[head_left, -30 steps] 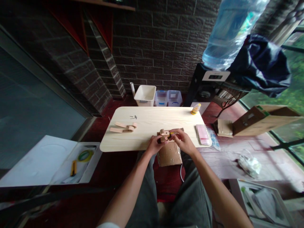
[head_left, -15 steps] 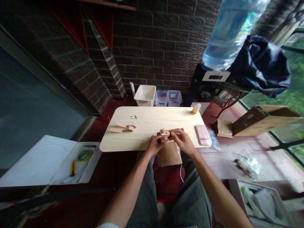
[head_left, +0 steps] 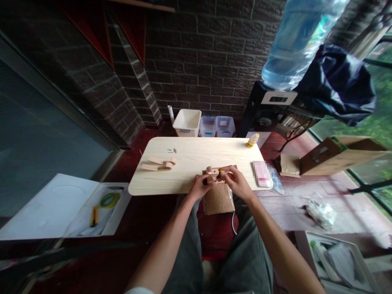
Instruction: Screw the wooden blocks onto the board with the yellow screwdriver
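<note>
Over the table's front edge, my left hand is closed around a light wooden piece with a rounded end. My right hand pinches a small yellow-and-black screwdriver against the right side of that piece; its tip is too small to make out. Just behind lies another part of the wood, with a round block on it. Beneath both hands is a sheet of cardboard, which overhangs the edge above my lap. Two more wooden pieces with rounded ends lie to the left, near several dark screws.
The pale wooden table carries a yellow-capped clear bottle and a pink blurred item at its right. Plastic bins stand behind it. An open white box is at left, a cardboard box at right.
Almost nothing differs. Both hands stay in place on the wood, and the screwdriver in my right fingers has turned or tilted very slightly.
</note>
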`<state>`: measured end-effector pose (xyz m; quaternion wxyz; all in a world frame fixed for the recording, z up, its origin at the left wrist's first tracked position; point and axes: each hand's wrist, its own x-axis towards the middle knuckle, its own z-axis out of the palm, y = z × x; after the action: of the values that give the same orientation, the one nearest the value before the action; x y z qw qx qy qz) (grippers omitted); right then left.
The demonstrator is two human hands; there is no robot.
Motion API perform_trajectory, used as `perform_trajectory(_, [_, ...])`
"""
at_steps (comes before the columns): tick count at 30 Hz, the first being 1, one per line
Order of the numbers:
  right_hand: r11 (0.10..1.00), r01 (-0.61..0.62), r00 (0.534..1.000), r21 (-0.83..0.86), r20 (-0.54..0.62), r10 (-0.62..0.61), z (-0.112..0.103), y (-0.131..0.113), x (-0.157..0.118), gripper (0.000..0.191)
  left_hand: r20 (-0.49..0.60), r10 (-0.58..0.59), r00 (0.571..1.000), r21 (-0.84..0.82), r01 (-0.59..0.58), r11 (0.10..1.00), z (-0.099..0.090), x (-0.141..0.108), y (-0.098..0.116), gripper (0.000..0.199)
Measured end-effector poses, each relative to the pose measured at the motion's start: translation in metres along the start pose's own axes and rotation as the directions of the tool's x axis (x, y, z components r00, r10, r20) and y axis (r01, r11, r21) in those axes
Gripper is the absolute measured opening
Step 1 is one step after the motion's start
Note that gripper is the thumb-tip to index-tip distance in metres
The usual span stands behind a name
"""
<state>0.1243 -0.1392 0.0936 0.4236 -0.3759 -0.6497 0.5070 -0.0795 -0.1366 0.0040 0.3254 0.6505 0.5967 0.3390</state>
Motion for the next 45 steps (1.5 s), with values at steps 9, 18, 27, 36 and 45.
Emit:
perform_trajectory(9, [1.000,-0.003,0.999,0.017,0.043,0.002,-0.003,0.000,0.002,0.034,0.019,0.027,0.999,-0.005,-0.027,1.000,0.000,0.000,0.000,0.034])
perform_trajectory(18, [0.999,0.013,1.000,0.046,-0.001,-0.013,-0.002,0.005,0.003,0.031,-0.011,0.020,1.000,0.006,-0.020,1.000,0.003,0.001,-0.005,0.033])
perform_trajectory(27, [1.000,0.005,0.999,0.007,0.042,-0.005,-0.002,-0.002,0.002,0.034,0.000,0.018,1.000,0.003,-0.018,1.000,0.003,0.000,-0.005,0.037])
perform_trajectory(36, [0.998,0.002,1.000,0.065,-0.001,-0.002,-0.002,0.008,0.001,0.033,-0.009,0.002,1.000,-0.015,-0.002,1.000,0.002,0.000,-0.001,0.033])
perform_trajectory(45, [1.000,0.007,0.998,-0.003,0.057,-0.007,-0.004,-0.002,0.001,0.033,0.000,0.041,0.999,-0.021,-0.041,0.999,0.000,0.001,0.000,0.028])
